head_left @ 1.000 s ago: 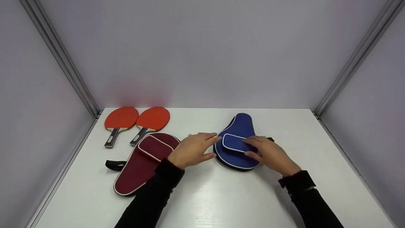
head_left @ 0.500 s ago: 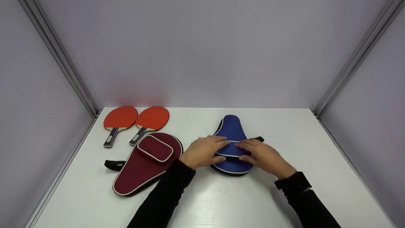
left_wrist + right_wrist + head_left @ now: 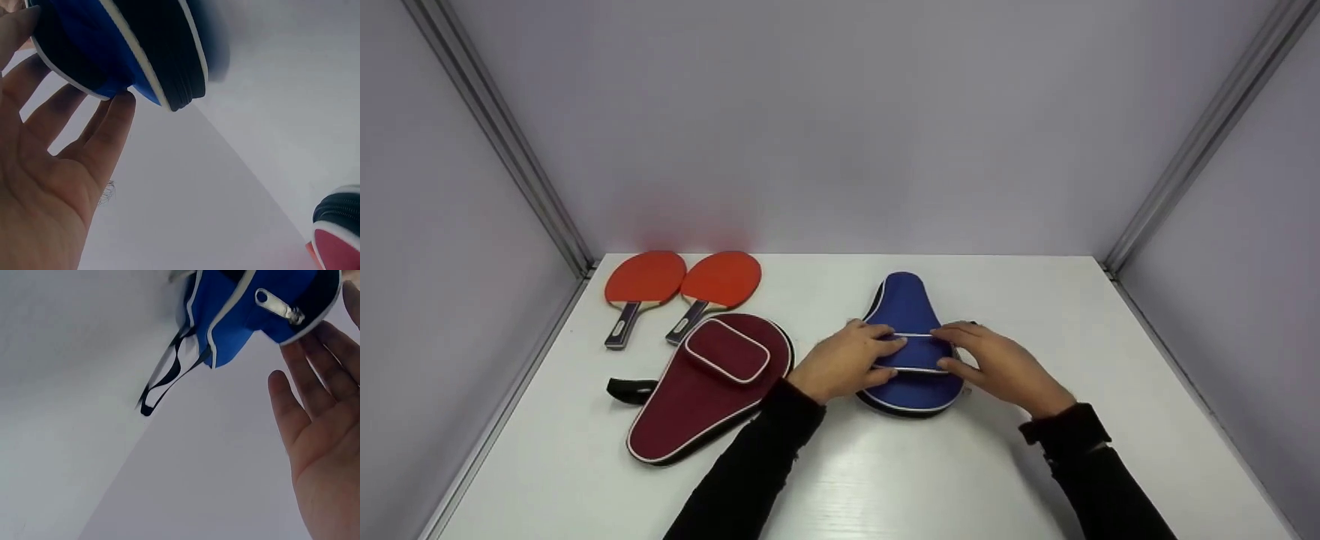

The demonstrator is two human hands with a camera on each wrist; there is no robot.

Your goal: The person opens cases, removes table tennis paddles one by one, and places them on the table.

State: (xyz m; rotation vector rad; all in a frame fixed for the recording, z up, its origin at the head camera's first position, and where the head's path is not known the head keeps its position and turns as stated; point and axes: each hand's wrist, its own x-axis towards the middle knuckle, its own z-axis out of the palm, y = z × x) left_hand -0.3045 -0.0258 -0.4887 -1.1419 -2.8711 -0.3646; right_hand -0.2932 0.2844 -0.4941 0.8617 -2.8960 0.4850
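A blue paddle-shaped table tennis bat case (image 3: 907, 304) lies on the table, narrow end pointing away, with a white-piped pocket (image 3: 921, 354) on its upper face. My left hand (image 3: 844, 361) rests its fingertips on the left part of that pocket, thumb at the near edge. On the other side, the fingertips of my right hand (image 3: 1006, 367) touch the pocket's right end, fingers nearly straight. The right wrist view shows a metal zip pull (image 3: 277, 305) on the pocket and a black strap loop (image 3: 147, 408) beside the case.
A dark red bat case (image 3: 694, 409) with a black strap (image 3: 630, 391) lies left of my left hand. Behind it, two orange-faced table tennis bats (image 3: 649, 277) lie side by side at the back left of the white table (image 3: 855, 487). Pale walls enclose the back and sides.
The blue case has shifted left and turned straighter, and my left hand has come onto its pocket. Over the last half second my right hand has drawn back to the pocket's right end.
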